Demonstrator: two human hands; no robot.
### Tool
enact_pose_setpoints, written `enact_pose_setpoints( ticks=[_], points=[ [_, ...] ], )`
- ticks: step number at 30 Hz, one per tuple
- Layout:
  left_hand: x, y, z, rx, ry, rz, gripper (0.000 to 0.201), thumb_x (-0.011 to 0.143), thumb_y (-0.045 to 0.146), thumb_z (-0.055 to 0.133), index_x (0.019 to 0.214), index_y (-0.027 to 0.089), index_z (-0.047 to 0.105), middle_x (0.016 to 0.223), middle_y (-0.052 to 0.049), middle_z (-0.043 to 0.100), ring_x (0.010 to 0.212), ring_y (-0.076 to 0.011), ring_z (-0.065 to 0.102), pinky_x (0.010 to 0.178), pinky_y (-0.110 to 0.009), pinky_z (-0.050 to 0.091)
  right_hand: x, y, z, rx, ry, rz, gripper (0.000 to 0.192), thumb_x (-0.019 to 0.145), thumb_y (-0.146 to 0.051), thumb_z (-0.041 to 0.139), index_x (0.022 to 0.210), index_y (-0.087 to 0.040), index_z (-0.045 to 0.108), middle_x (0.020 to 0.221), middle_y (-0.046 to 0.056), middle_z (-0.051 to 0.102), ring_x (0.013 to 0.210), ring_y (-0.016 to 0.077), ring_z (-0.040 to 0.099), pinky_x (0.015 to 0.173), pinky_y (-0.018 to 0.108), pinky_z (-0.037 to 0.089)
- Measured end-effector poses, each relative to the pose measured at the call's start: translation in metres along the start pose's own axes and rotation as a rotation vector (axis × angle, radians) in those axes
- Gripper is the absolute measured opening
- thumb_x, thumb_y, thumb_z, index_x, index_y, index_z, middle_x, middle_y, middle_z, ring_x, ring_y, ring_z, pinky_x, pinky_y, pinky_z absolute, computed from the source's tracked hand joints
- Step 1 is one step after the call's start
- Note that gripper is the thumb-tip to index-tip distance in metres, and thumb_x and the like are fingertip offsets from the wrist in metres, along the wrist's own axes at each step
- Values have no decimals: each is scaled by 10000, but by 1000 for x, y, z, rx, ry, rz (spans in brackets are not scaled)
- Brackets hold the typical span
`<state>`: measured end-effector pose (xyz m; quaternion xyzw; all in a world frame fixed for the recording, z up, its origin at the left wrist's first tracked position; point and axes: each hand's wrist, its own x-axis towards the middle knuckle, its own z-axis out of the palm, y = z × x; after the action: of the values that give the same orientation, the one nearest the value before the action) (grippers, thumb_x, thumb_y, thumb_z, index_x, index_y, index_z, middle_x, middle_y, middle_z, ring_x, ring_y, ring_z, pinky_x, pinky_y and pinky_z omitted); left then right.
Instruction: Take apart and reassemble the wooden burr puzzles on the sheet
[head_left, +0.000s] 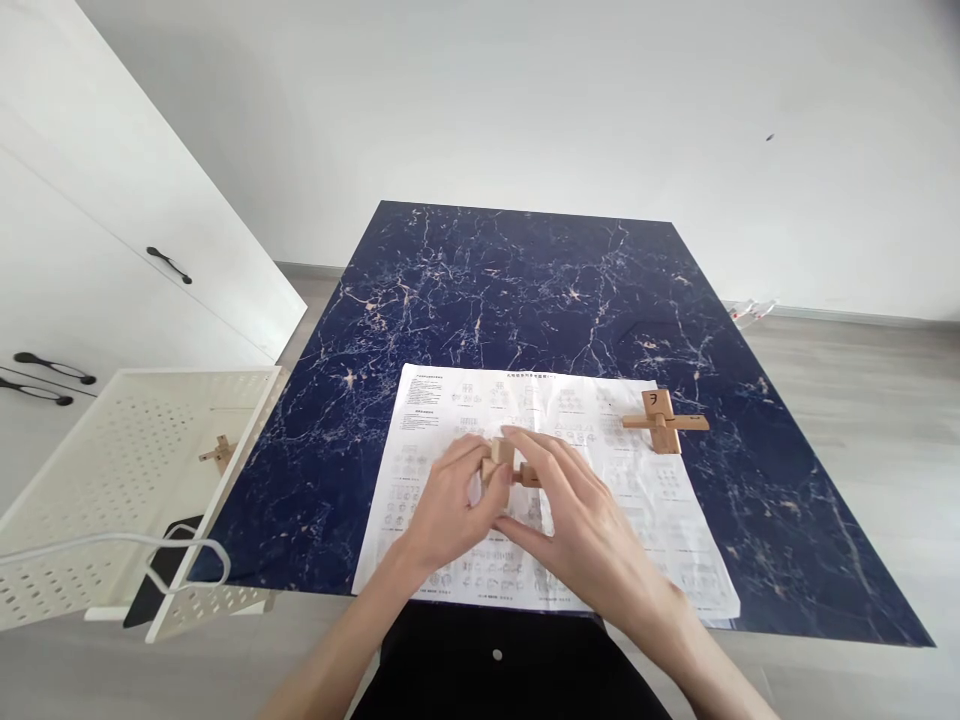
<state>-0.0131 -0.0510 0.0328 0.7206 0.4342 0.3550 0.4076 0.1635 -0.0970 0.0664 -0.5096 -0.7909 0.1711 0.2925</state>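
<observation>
Over the middle of a printed paper sheet (420,440), both my hands meet at a small cluster of light wooden puzzle pieces (502,452). My left hand (454,500) is closed on the cluster, its thumb and fingers pinching the near side. The fingers of my right hand (574,500) curve round the top and right of the same pieces, with the thumb low in front. A notched wooden piece (528,475) sticks out to the right beneath my right fingers. My hands hide part of the cluster, so how its pieces fit together cannot be made out.
A cross-shaped wooden puzzle (661,422) with dark marks rests over the sheet's right edge. The dark blue marble-patterned table (525,290) reaches back toward a white wall. At the left, a white perforated cart (90,470) holds another wooden piece (219,453), with a white cable (112,540) across it.
</observation>
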Motion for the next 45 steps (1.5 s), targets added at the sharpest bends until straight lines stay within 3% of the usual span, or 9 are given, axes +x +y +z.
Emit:
enact_pose_setpoints(
  ticks=[2, 6, 9, 13, 19, 23, 27, 33, 45],
  points=[
    [1, 1, -6, -65, 98, -76, 423, 1092, 457, 474, 756, 211, 549, 795, -24, 609, 737, -185, 576, 674, -319, 462, 0, 4, 1, 61, 10, 89, 705, 1035, -393, 690, 1625, -284, 319, 1540, 161, 569, 1408, 368, 582, 1054, 560, 605],
    [1, -3, -22, -142, 242, -259, 501, 1101, 566, 418, 772, 215, 556, 772, -24, 643, 686, -183, 570, 654, -312, 446, 1, 13, 21, 95, 46, 179, 396, 1102, -318, 569, 1486, -281, 481, 1436, 133, 636, 1333, 327, 637, 1047, 537, 614],
    [-2, -6, -34, -125, 177, -320, 498, 1112, 560, 395, 791, 213, 553, 772, -23, 635, 758, -194, 600, 735, -318, 464, 5, 16, 45, 61, 36, 133, 372, 1088, -216, 555, 1454, -263, 504, 1401, 132, 641, 1296, 325, 639, 1025, 526, 620],
    [-11, -10, -40, -84, 121, -336, 439, 1114, 538, 412, 812, 224, 463, 701, 29, 507, 634, -153, 470, 630, -299, 375, 14, 14, 64, -17, 23, 149, 384, 1063, -174, 574, 1438, -241, 528, 1315, 137, 656, 1141, 311, 674, 888, 483, 650],
    [-19, -16, -37, -207, 121, -319, 319, 1133, 515, 386, 1044, 226, 488, 710, 57, 460, 650, -145, 435, 668, -297, 399, 15, 17, 58, 74, -25, 200, 59, 1072, -226, 575, 1116, -239, 612, 1094, 91, 698, 949, 277, 699, 748, 411, 612],
    [-23, -18, -33, -269, 78, -355, 329, 1119, 546, 429, 1154, 229, 509, 817, 30, 484, 718, -147, 468, 696, -297, 422, 0, 10, 38, 382, -64, 447, 240, 1112, -463, 507, 1161, -248, 601, 888, 36, 720, 714, 217, 676, 602, 332, 547],
    [-26, -17, -32, -304, 12, -381, 408, 1109, 581, 435, 1323, 238, 486, 785, 38, 457, 697, -149, 459, 665, -287, 411, -9, -1, 25, 647, -16, 638, 406, 1086, -609, 489, 1205, -249, 637, 790, 25, 733, 704, 207, 662, 557, 284, 495],
    [-27, -15, -32, -323, -72, -392, 420, 1109, 574, 449, 1328, 219, 496, 782, 43, 459, 672, -126, 432, 632, -260, 398, -16, 0, 26, 706, 133, 793, 482, 1019, -689, 563, 1037, -222, 682, 772, 50, 741, 669, 204, 668, 640, 317, 551],
    [-24, -7, -30, -55, -278, -279, 458, 1123, 508, 446, 1479, 253, 580, 843, 7, 683, 632, -131, 529, 610, -254, 402, -17, -8, 34, 570, 49, 706, 437, 1051, -662, 520, 928, -248, 580, 918, 100, 817, 741, 247, 777, 636, 328, 595]
  ],
)
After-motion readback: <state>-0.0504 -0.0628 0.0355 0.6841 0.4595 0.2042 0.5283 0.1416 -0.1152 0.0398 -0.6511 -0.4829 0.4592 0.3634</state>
